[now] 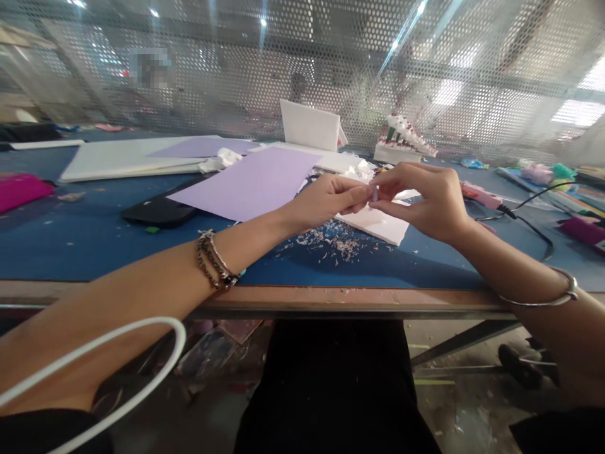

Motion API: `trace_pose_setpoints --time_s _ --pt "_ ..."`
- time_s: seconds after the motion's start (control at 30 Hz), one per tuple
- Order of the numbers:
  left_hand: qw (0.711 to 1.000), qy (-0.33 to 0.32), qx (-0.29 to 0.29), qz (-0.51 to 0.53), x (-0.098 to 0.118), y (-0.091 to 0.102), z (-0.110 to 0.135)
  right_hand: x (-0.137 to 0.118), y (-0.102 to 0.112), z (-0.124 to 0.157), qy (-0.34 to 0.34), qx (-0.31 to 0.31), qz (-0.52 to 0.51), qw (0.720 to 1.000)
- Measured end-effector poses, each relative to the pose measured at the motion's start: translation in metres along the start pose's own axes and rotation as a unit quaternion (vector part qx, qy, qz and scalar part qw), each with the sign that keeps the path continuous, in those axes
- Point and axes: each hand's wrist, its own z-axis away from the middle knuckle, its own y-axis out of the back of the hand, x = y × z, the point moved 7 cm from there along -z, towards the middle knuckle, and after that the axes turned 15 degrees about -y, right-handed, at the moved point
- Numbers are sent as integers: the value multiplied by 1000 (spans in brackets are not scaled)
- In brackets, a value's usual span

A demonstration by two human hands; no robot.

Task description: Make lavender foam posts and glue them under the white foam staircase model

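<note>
My left hand (333,197) and my right hand (423,198) meet over the table, fingertips nearly touching. Between them is a small pale purple piece (374,193), perhaps rolled paper; its exact kind is too small to tell. Both hands pinch it, thumb against fingers. Below the hands lies a white foam board (392,232), partly covered by them. A sheet of purple paper (258,183) lies to the left, next to my left wrist. Tiny pale scraps (338,243) are scattered on the blue tabletop beneath my left hand.
A pink glue gun (482,195) with a black cord lies at right. A black phone-like slab (161,205) sits left, beside stacked white boards (127,161). Behind stand a white upright panel (309,126) and a white decorated model (401,139). A white cable (174,328) loops over my left forearm.
</note>
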Motion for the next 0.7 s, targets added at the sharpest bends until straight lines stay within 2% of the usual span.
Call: trace_pose_setpoints --time_s 0.2,0.3,0.53,0.7 --pt "997 -10 -31 65 7 -6 0 10 0 1 -52 -26 -100 993" --pt "996 -7 -39 74 8 -5 -1 10 0 2 -51 -27 -105 993" --pt "999 -4 -42 18 2 -1 0 -4 -2 2 33 -29 75 996" --pt "997 -26 -4 -77 8 2 0 -6 -6 4 76 -19 144 986"
